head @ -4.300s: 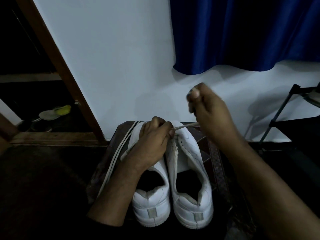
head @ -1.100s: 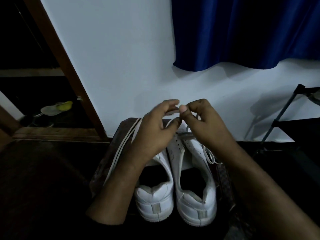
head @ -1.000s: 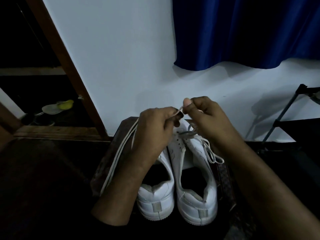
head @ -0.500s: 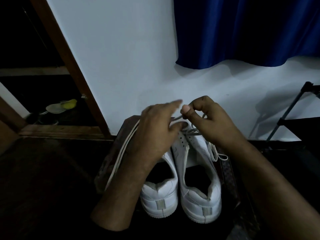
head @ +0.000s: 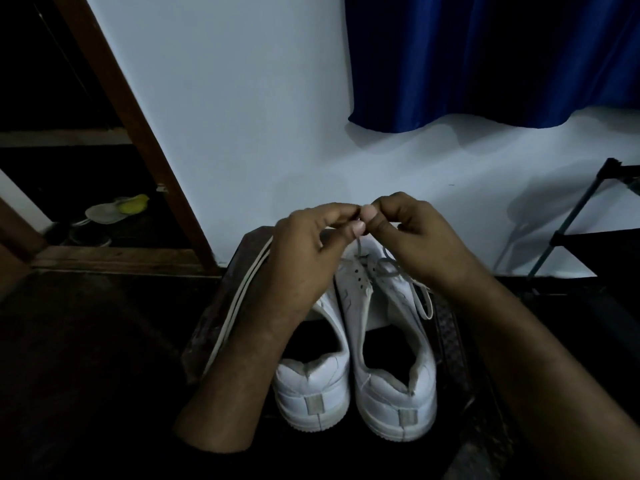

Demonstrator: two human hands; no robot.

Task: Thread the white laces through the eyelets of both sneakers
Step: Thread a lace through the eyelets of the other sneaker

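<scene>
Two white sneakers stand side by side, heels toward me, on a dark patterned stool [head: 450, 327]. The right sneaker [head: 391, 341] has a white lace [head: 391, 268] running through its front eyelets, with a loop hanging off its right side. My left hand [head: 304, 258] and my right hand [head: 412, 237] meet above the toe, each pinching the lace end between thumb and fingers. The left sneaker [head: 315, 386] is partly hidden under my left forearm. A second white lace [head: 239, 306] lies loose along the stool's left edge.
A white wall rises just behind the stool, with a blue curtain [head: 485, 57] hanging at the upper right. A brown door frame [head: 138, 133] slants at the left, with a sandal [head: 114, 209] in the dark room beyond. A black metal rack [head: 571, 220] stands at the right.
My left hand's fingers have curled from half-open onto the lace end, meeting my right thumb. Both hands have stayed above the right sneaker's toe.
</scene>
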